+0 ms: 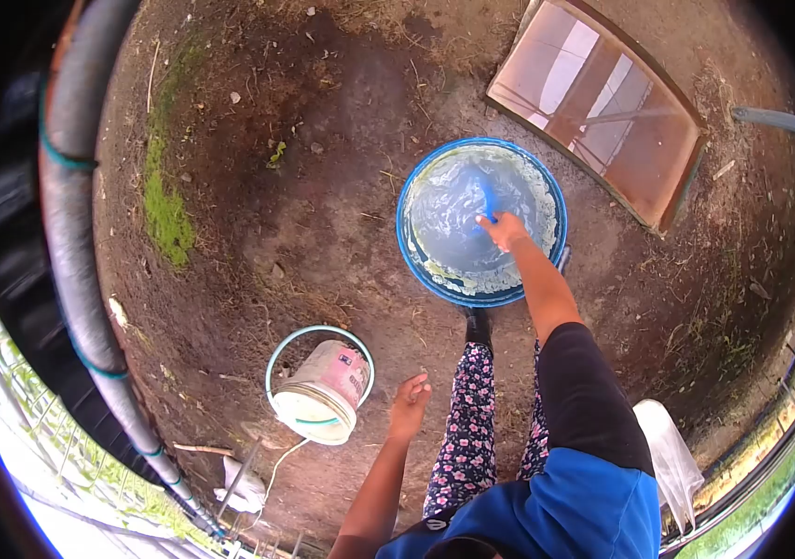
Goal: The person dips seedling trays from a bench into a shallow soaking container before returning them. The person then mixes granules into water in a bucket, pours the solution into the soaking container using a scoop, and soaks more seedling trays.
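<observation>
PLACE: we seem to be in a farm or garden yard | GROUND (pixel 342 252): we see bare brown earth, moss (pixel 164 210) near its left edge | EDGES: metal pipe (pixel 81 205) at left, daylit greenery past the lower-right corner | GEAR: blue tub (pixel 404 252), bucket (pixel 334 365) on soil

Earth floor (pixel 314 233) under tub (pixel 481 300), bucket (pixel 334 371), 1 seemingly glass panel (pixel 600 110)

Blue-rimmed tub (pixel 481 301), pale grey-blue liquid (pixel 439 219), black trousers (pixel 465 419) in pink floral print, blue-and-black shirt (pixel 593 494), pink-and-white bucket (pixel 330 366), brown soil (pixel 276 196), bright green moss (pixel 166 219).
</observation>
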`<move>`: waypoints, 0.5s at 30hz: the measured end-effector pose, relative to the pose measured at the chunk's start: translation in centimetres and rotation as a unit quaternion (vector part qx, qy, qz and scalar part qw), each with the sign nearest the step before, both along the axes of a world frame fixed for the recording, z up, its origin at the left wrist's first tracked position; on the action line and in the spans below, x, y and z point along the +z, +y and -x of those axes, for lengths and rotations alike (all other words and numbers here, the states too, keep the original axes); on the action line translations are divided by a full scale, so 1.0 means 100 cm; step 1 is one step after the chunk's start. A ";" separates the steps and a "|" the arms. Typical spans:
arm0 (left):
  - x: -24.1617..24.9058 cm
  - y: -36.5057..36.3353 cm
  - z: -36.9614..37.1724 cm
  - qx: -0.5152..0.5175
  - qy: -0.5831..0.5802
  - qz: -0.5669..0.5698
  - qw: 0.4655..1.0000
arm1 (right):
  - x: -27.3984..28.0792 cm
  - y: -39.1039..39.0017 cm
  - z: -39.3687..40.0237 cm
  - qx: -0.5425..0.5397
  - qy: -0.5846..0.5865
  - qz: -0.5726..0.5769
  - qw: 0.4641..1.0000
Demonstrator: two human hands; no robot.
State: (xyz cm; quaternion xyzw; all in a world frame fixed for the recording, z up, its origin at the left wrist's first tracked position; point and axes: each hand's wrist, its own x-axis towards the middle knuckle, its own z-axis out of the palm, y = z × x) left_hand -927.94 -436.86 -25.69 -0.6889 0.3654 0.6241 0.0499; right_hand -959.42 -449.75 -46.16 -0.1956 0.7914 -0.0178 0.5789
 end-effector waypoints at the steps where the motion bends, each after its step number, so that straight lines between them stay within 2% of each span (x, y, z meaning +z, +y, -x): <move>1: 0.005 -0.001 0.001 -0.003 0.001 0.002 1.000 | 0.006 -0.001 0.001 -0.014 -0.018 0.013 1.000; 3: 0.014 -0.004 0.002 -0.016 -0.004 0.006 1.000 | 0.019 0.000 0.005 -0.043 -0.054 0.040 0.997; 15: 0.035 0.008 -0.002 -0.024 -0.025 0.037 0.999 | 0.091 0.004 0.018 -0.031 -0.095 0.107 0.989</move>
